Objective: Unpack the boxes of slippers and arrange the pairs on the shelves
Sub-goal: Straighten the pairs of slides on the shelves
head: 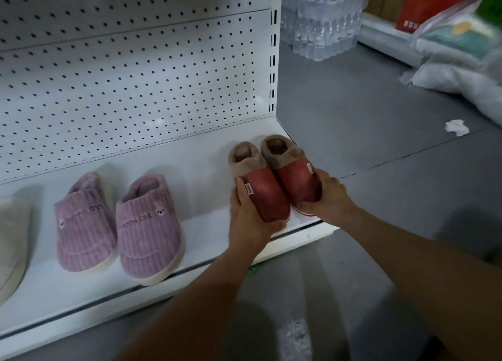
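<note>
- Slippers in red (277, 186), with brown fleece collars, are being steadied as a pair at the right end of the bottom shelf (206, 154), toes toward the front lip and heels toward the pegboard back (135, 83).
- Each slipper is being gripped at its toe: the left hand (248, 219) is being wrapped round the left slipper's outer side and front, and the right hand (327, 195) is being curled round the right slipper's outer side and toe.
- By this two-sided hold the pair is probably being pressed together and squared up, so that it is being lined up like the purple pair (119, 225) just to its left.
- The two red slippers are being kept touching along their inner edges, between the two hands, with the soles seemingly resting on the shelf.
- A pale slipper (11, 241) is being shown only in part at the left edge.
- On the grey floor (366, 129) beyond the shelf end, packs of bottled water (320, 21) and white sacks (461, 70) are being stored, well apart from the hands.
</note>
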### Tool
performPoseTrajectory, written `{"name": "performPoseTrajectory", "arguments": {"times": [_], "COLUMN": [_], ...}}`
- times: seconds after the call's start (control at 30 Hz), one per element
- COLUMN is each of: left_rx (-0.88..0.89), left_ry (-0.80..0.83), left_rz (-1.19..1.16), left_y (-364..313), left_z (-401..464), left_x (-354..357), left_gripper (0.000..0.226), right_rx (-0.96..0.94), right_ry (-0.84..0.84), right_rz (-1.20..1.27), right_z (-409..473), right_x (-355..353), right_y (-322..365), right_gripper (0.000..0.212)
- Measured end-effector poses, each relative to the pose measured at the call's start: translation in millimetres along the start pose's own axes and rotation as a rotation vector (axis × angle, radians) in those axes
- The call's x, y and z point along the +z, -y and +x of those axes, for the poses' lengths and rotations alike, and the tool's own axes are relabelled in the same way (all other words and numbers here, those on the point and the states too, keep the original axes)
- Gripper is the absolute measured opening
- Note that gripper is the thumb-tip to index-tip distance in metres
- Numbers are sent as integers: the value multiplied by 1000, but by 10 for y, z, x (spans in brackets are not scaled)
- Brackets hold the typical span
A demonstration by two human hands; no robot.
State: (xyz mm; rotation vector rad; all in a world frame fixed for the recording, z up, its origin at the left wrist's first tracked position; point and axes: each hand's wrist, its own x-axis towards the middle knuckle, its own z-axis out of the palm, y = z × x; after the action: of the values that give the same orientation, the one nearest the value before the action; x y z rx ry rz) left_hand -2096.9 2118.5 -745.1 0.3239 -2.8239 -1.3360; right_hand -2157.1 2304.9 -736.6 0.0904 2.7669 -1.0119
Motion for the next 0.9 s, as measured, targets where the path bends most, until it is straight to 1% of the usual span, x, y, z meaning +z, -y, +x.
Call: {"name": "performPoseTrajectory", "arguments": {"times": [0.1, 0.2, 0.33, 0.4, 0.47, 0.5, 0.53, 0.6, 0.67, 0.77, 0.83, 0.9], "left_rx": [5, 6, -4, -23, -46, -57, -72, -87, -79, -48, 7, 71], "left_ry": [18, 41, 77, 119, 157, 171, 185, 210, 201, 140, 52, -64], "left_rz": [-9, 4, -9, -7, 3, -17, -48, -93, -113, -146, -132, -103], "left_y": [34, 35, 40, 35, 35, 31, 26, 10, -2, 37, 90, 162], "left_z": [96, 119, 141, 164, 180, 174, 163, 107, 28, -43, -96, -176], "left_x": [-68, -82, -135, -193, -249, -280, -319, -419, -542, -715, -848, -1002], "left_gripper": [138, 137, 133, 132, 134, 135, 134, 123, 111, 96, 81, 65], "right_rx": [-20, -31, -45, -21, 41, 63, 76, 58, -7, -211, -368, -479], "right_ry": [-17, -25, 5, 32, 58, 43, 4, -124, -270, -403, -439, -422], "right_rz": [-5, -19, -15, -9, 49, 78, 89, 57, 1, -16, -11, -14], "right_z": [24, 57, 116, 157, 222, 247, 259, 240, 165, 74, 27, -38], "right_x": [1, 10, 6, -9, -41, -48, -61, -77, -97, -80, 11, 151], "right_y": [44, 22, -49, -53, -5, 21, 71, 188, 359, 678, 903, 1141], "right_gripper": [116, 117, 111, 99, 77, 66, 58, 51, 40, 30, 31, 36]}}
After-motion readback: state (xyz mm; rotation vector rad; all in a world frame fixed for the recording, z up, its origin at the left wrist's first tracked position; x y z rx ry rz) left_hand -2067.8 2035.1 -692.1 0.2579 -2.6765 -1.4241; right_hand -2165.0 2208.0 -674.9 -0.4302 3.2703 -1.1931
